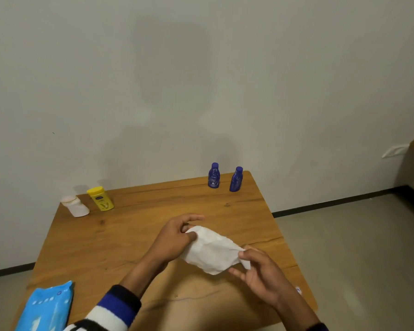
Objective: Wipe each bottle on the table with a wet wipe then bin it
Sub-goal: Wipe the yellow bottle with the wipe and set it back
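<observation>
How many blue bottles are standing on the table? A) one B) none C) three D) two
D: two blue bottles stand side by side at the far right of the table, while the other two bottles, at the far left, are a yellow one and a white one.
</observation>
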A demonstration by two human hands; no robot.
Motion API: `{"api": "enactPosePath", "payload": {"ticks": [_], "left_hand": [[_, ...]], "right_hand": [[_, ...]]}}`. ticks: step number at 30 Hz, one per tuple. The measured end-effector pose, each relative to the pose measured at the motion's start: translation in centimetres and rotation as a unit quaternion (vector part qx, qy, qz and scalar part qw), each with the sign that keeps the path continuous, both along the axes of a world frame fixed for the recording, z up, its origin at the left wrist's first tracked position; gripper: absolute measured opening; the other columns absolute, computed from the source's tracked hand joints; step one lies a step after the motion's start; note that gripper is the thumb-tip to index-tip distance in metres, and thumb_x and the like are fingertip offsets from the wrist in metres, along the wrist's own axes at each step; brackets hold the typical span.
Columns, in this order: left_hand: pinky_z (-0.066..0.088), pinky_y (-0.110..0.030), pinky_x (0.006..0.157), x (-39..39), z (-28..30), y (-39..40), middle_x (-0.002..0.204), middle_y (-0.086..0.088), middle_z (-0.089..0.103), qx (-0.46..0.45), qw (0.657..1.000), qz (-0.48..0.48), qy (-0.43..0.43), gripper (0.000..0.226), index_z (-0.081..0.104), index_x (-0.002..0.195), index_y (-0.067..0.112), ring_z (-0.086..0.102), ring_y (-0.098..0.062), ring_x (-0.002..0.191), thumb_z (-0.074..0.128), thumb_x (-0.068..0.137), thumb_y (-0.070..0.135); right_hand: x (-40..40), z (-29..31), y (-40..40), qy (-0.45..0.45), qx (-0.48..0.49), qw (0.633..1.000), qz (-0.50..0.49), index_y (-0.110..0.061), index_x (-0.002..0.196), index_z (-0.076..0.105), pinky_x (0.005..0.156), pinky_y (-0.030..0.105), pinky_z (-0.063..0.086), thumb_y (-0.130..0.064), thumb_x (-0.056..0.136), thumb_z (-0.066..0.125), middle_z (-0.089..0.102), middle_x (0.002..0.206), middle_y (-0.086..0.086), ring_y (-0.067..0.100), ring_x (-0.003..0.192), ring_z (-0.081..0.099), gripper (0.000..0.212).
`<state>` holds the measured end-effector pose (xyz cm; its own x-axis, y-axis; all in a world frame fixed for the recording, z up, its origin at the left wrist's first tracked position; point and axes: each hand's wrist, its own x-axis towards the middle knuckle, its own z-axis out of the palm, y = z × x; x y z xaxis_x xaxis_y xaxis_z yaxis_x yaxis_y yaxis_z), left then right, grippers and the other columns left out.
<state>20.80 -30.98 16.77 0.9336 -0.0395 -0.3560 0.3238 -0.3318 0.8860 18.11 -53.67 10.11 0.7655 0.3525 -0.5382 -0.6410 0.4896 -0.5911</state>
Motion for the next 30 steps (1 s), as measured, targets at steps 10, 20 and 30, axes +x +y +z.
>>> {"api": "enactPosePath", "payload": {"ticks": [10,20,30], "left_hand": [[0.057,-0.047,0.089,0.2,-1.8,1.9,0.113,-0.008,0.074,-0.238,0.962,0.069,0.118,0.040,0.072,0.117,0.016,0.071,-0.030,0.103,0.053,0.089,-0.007],[0.045,-0.006,0.060,-3.8,-5.8,3.6,0.122,0.012,0.061,0.046,0.999,0.022,0.018,0.053,0.058,0.134,0.028,0.063,0.009,0.076,0.066,0.087,0.005],[0.040,-0.004,0.075,-5.6,-8.3,1.4,0.150,0.012,0.042,0.125,0.986,-0.096,-0.055,0.085,0.030,0.150,0.040,0.056,-0.015,0.116,0.066,0.079,0.010]], "right_hand": [[1.6,0.0,3.2,0.003,0.088,0.996,0.018,-0.003,0.138,0.046,0.101,0.053,0.048,-0.001,0.074,0.081,0.056,0.135,0.027,0.042,0.127,0.053,0.073],[1.3,-1.9,6.0,-0.007,-0.363,0.932,0.020,-0.015,0.111,0.063,0.074,0.038,0.062,0.000,0.075,0.080,0.073,0.105,0.002,0.019,0.093,0.071,0.043],[-1.0,-3.0,9.7,-0.044,-0.273,0.959,0.059,-0.010,0.125,0.062,0.077,0.039,0.061,0.016,0.083,0.059,0.076,0.105,0.005,0.021,0.093,0.074,0.050]]}}
